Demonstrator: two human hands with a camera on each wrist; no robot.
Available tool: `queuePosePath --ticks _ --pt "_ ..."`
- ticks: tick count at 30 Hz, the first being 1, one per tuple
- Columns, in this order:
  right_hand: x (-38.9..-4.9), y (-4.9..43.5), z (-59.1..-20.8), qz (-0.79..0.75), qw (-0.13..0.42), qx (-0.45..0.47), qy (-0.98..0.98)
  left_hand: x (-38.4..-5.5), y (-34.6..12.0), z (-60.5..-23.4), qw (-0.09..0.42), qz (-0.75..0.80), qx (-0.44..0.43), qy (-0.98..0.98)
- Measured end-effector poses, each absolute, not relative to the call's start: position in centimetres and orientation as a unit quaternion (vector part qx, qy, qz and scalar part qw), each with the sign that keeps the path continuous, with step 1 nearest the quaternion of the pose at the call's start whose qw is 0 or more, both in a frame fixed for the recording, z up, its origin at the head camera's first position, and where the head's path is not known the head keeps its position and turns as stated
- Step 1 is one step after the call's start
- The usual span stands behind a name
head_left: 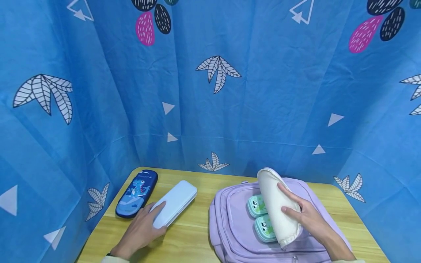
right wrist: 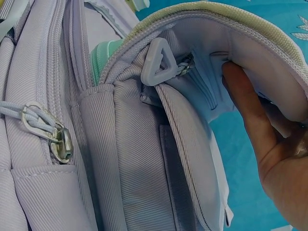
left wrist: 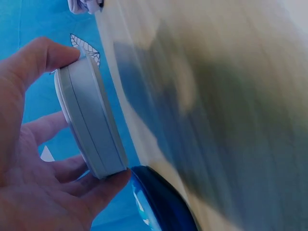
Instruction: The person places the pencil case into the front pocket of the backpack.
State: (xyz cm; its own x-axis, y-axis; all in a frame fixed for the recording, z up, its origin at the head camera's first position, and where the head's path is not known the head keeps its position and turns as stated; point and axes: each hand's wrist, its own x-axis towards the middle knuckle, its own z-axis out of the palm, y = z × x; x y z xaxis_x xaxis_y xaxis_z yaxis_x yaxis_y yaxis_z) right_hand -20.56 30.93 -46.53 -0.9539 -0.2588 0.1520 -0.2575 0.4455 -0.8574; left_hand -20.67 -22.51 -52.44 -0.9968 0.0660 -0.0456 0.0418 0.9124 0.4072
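Our left hand grips the pale case; if our right hand loses its pinch, the flap could cover the small cases beside those fingers.

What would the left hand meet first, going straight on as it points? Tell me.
Probably the blue curtain: past the white case that the left hand holds, the line runs over the table toward it. How far back it hangs is unclear.
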Motion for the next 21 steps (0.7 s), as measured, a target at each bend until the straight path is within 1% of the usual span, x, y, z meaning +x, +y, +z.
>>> queuePosePath --ticks 12,18,21 --pt "-20.7 30.8 -46.4 -0.516 0.009 -0.156 0.842 -21.1 -21.2 -51.2 0.038 0.232 0.086 0.968" --pt "-20.6 30.8 -46.4 -0.506 0.001 -0.164 0.847 -21.5 -19.9 -50.0 0.064 0.259 0.120 0.956" --pt "-20.6 30.8 -46.4 -0.504 0.003 -0.164 0.848 -21.8 -19.1 -49.4 0.065 0.270 0.150 0.949"
